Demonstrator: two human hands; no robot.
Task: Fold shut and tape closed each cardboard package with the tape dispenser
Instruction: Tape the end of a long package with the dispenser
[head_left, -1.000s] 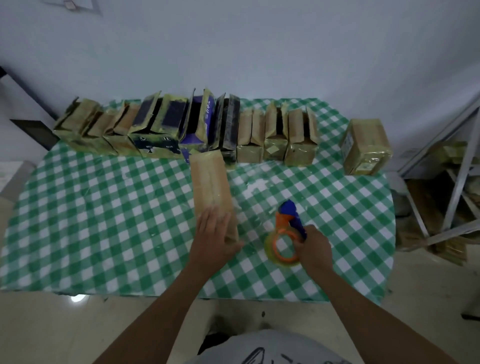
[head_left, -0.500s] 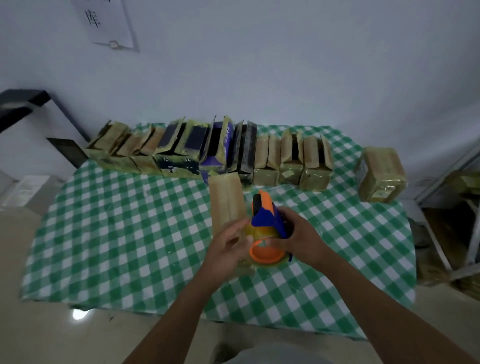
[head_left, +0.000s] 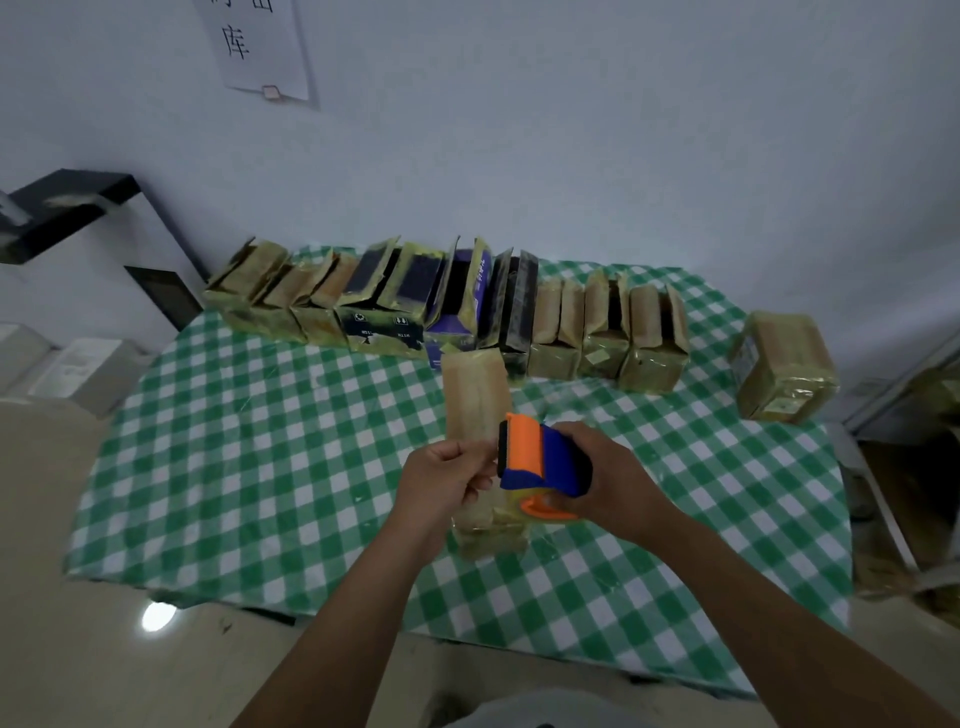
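Tape dispenser (head_left: 543, 467) in right hand (head_left: 618, 478) grip, above package (head_left: 475, 395)

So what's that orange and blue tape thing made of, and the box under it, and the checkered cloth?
The tape dispenser looks like hard plastic: bright, smooth, coloured orange and blue. The package is brown cardboard, probably under shiny clear tape, since it glints yellowish. The tablecloth seems a thin plastic-like sheet with a faint sheen, though it could be cloth.
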